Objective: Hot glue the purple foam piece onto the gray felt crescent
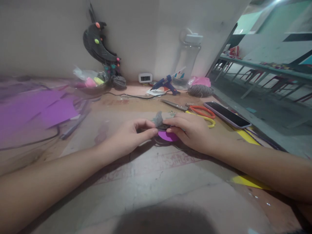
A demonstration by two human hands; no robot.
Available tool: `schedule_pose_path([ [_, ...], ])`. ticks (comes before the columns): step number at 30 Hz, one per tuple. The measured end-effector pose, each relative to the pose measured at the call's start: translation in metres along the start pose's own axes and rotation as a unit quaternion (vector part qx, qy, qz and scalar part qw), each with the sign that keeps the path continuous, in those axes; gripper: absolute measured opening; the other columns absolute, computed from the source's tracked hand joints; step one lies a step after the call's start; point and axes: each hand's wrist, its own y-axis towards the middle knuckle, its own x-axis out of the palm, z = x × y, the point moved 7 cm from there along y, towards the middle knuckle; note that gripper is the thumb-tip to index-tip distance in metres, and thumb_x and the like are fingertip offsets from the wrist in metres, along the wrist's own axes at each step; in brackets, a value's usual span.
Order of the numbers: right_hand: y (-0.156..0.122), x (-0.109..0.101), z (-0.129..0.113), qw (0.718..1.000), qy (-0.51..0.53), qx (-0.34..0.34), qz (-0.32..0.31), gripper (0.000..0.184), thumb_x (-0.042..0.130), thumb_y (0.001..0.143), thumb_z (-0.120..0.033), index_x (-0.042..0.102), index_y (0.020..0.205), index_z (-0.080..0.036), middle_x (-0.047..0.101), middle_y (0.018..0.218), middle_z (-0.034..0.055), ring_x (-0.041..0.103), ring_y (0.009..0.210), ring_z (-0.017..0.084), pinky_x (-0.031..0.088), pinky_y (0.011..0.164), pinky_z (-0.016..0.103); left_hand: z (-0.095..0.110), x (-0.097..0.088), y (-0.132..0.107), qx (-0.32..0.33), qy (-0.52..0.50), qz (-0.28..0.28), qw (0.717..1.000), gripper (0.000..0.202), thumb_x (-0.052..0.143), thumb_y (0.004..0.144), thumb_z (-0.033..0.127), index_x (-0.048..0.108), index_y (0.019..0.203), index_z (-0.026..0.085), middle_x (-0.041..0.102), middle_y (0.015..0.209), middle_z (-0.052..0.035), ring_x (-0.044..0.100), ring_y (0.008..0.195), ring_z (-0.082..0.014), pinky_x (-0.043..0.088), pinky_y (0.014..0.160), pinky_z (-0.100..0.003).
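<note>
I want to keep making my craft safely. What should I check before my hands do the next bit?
1. Both hands on the piece: left hand and right hand pinch the small grey piece over the purple disc. Ok.
2. Scissors blades away from fingers: lying beyond the right hand. Ok.
3. Glue gun out of the way: back by the wall. Ok.
4. Glue gun hot: cannot tell.
5. Phone safe: near the table edge. Not ok.

Grey scrap (158, 119) atop purple disc (168, 136)
</note>
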Motion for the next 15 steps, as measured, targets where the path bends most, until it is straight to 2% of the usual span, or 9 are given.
schedule_pose_path([
  [7, -0.005, 0.003, 0.009, 0.996, 0.063, 0.055, -0.007, 0.026, 0.049, 0.095, -0.032, 0.062, 0.112, -0.017, 0.07, 0.099, 0.0084, 0.064, 0.089, 0.021, 0.047, 0.077, 0.033, 0.001, -0.001, 0.001, -0.001, -0.011, 0.008, 1.0, 0.022, 0.063, 0.081, 0.041, 0.067, 0.083, 0.02, 0.066, 0.077, 0.0007, 0.055, 0.065, -0.0116, 0.039, 0.056, -0.023],
  [12, -0.007, -0.001, 0.022, 0.981, 0.125, 0.138, 0.05, 0.031, 0.065, 0.084, -0.039, 0.061, 0.104, -0.016, 0.067, 0.083, 0.0042, 0.058, 0.068, 0.015, 0.044, 0.061, 0.026, 0.001, -0.003, 0.001, 0.001, -0.013, 0.019, 1.0, 0.022, 0.063, 0.081, 0.041, 0.067, 0.083, 0.02, 0.065, 0.077, 0.0015, 0.055, 0.064, -0.011, 0.04, 0.058, -0.023],
  [15, -0.004, 0.005, 0.027, 0.971, 0.158, 0.18, 0.03, 0.024, 0.069, 0.08, -0.038, 0.063, 0.09, -0.016, 0.065, 0.077, 0.0021, 0.056, 0.066, 0.014, 0.042, 0.059, 0.025, 0.003, -0.004, 0.002, 0.013, -0.002, 0.018, 1.0, 0.021, 0.063, 0.082, 0.041, 0.068, 0.083, 0.02, 0.067, 0.079, 0.0013, 0.058, 0.07, -0.0125, 0.043, 0.064, -0.025],
])
